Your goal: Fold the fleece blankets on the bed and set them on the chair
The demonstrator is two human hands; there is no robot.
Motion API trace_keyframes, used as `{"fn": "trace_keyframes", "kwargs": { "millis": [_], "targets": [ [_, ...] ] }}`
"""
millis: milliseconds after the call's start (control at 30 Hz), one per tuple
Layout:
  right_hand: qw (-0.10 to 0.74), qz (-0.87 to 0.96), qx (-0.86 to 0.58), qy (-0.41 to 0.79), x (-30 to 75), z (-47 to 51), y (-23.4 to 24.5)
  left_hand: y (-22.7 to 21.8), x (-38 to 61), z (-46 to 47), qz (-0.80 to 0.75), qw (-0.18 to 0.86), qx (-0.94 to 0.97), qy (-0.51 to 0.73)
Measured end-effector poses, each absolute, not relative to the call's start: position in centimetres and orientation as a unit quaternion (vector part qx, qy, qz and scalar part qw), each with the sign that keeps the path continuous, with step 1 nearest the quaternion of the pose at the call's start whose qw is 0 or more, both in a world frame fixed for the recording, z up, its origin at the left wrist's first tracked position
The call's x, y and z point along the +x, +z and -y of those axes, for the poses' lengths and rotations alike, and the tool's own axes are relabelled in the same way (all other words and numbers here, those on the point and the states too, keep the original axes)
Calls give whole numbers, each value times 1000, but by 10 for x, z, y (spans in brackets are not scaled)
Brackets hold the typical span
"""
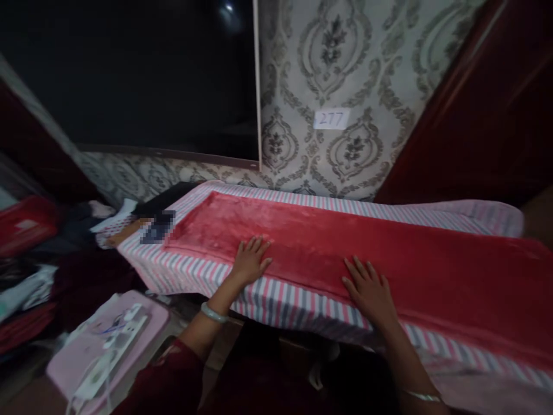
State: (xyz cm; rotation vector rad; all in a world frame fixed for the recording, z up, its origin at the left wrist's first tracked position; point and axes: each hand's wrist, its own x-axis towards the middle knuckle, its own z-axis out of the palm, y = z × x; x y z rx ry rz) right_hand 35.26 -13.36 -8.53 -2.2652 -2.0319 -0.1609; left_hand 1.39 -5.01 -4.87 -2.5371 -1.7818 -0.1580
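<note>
dark red sleeve [168, 374] at the lower left of the frame, nearest the camera, leads to the left hand [248, 262]. that hand is open, palm down, on the red blanket [302, 230] near its front edge; nothing gripped. right hand [369, 291], right of centre, is likewise open and laid on the same blanket. fingers spread and hands set apart suggest pressure shared over two spots, which would hold the fabric flat. blanket runs lengthwise from left of centre to the right edge, over a striped cloth [276, 300] showing along front and back, probably there as a protective cover. dark, pixelated object [158, 227] sits by the blanket's left end; identity and contact cannot be told. power strip [112, 351], lower left, rests on a pink board [64, 366], presumably for a flat support within reach.
</note>
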Motion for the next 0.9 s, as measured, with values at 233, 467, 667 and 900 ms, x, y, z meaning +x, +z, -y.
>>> {"fn": "trace_keyframes", "kwargs": {
  "millis": [233, 467, 667, 900],
  "targets": [
    [119, 705, -692, -102, 373, 127, -125, -44, -79, 46, 740, 69, -664, -80],
    [130, 732, -660, -101, 384, 127, -136, -48, -137, 45, 780, 92, -610, -105],
    [138, 727, -667, -89, 385, 126, -138, -27, -170, 47, 831, 83, -534, -133],
    [172, 735, -650, -90, 383, 126, -139, -7, -206, 22, 882, 4, -459, -108]
  ]
}}
